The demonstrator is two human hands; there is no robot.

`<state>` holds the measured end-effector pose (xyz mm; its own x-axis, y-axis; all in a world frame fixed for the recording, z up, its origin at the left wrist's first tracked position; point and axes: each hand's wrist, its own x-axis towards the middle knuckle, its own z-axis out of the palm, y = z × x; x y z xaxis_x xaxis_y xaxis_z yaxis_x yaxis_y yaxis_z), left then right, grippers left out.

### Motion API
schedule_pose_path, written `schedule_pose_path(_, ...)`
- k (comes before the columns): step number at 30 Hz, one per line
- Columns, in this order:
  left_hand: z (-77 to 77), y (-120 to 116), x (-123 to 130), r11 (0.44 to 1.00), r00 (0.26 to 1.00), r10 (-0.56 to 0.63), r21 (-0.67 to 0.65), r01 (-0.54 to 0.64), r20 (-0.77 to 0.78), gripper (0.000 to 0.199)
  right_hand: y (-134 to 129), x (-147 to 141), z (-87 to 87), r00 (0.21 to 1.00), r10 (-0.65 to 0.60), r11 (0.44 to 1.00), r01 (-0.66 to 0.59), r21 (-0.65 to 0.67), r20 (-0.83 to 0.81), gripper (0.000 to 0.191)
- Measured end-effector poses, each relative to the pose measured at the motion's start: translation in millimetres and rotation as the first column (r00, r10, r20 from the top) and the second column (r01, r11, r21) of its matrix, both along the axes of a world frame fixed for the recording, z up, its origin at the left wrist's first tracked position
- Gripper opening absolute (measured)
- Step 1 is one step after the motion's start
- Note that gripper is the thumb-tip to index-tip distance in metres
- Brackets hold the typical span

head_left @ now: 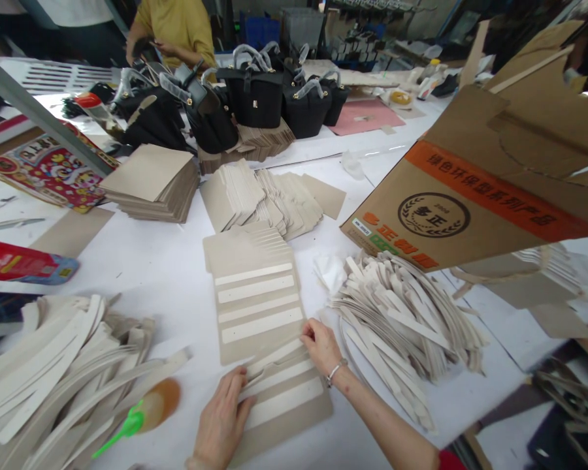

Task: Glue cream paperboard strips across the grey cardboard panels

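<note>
A pale cardboard strip (280,354) stretches between my two hands, just above a beige cardboard panel (318,403). My right hand (322,347) pinches its right end between thumb and fingertips. At the other end, my left hand (224,412) has its fingers closed on the strip, with the thumb lower, near the panel's left side. Lighter strips lie across this panel under the held one. Beyond it, overlapping panels (255,254) fan away, the nearest bearing several crosswise strips (262,326).
Strip piles lie to the right (396,313) and left (53,365). A green-nozzled bottle (159,401) lies by the left pile. A large carton (421,202) stands at right. Behind are stacked boards (149,176), black handbags (252,98) and a person in yellow (186,29).
</note>
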<state>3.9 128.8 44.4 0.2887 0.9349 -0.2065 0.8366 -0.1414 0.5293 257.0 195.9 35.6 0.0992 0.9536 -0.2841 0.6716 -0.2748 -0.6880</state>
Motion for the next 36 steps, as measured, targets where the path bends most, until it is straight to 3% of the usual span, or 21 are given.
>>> schedule_pose_path(16, 10.0, -2, 1, 0.998, 0.994, 0.025, -0.051, -0.02, 0.104, 0.015, -12, -7, 4.4, 0.988, 0.133, 0.982, -0.141, 0.127, 0.076, 0.01)
schedule_pose_path(21, 15.0, -13, -2, 0.998, 0.996, 0.028, 0.046, -0.032, 0.087, 0.021, -25, -16, 11.9, 0.977, 0.207, 0.97, -0.212, 0.117, 0.057, 0.011)
schedule_pose_path(24, 15.1, -21, -5, 0.993, 0.995, 0.076, 0.09, -0.082, 0.065, 0.027, -26, -25, 17.2, 0.966, 0.25, 0.962, -0.256, 0.093, 0.069, 0.013)
schedule_pose_path(30, 8.6, -18, -19, 0.936, 0.953, 0.303, 0.187, -0.3, 0.012, 0.02, -19, -43, 21.9, 0.938, 0.319, 0.939, -0.333, 0.091, 0.136, 0.014)
schedule_pose_path(36, 7.0, -1, -29, 0.949, 0.964, 0.263, 0.194, -0.248, -0.05, 0.015, -17, -37, 14.4, 0.91, 0.363, 0.913, -0.391, 0.12, 0.201, 0.012)
